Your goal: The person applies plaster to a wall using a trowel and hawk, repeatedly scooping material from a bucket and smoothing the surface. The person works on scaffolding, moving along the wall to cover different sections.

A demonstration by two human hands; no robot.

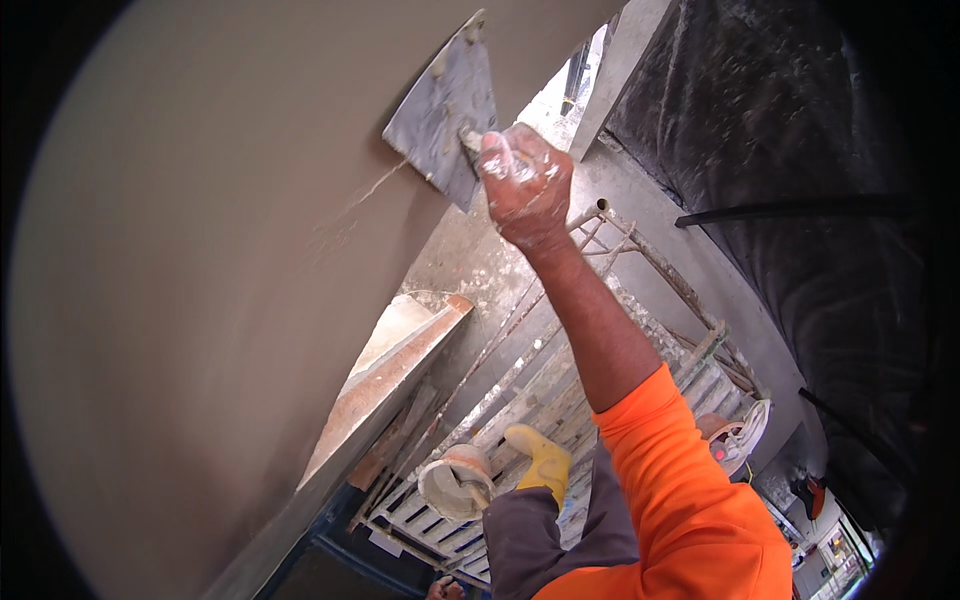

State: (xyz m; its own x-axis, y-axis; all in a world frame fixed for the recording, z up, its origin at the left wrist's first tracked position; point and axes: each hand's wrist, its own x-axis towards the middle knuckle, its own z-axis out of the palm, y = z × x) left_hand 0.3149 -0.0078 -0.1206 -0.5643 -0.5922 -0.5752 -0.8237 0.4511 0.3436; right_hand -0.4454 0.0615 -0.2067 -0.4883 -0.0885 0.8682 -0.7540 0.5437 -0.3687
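My right hand [527, 185], its fingers smeared with white plaster, is closed round the handle of a plastering trowel [440, 115]. The trowel's wide, grey, spattered blade lies against or very close to the smooth grey-brown plastered wall [220, 250], near the wall's right edge. A thin pale ridge in the plaster runs down and left from the blade's lower edge. At the bottom edge of the picture, a few fingers of what seems to be my left hand [445, 589] show; the rest is cut off, so its grip cannot be made out.
Below me is a slatted scaffold platform [415, 535] with spattered metal rails [675, 275]. A bucket [455, 482] with a tool in it stands beside my yellow boot [541, 462]. Another container [735, 435] sits to the right. Dark plastic sheeting [760, 130] hangs on the right.
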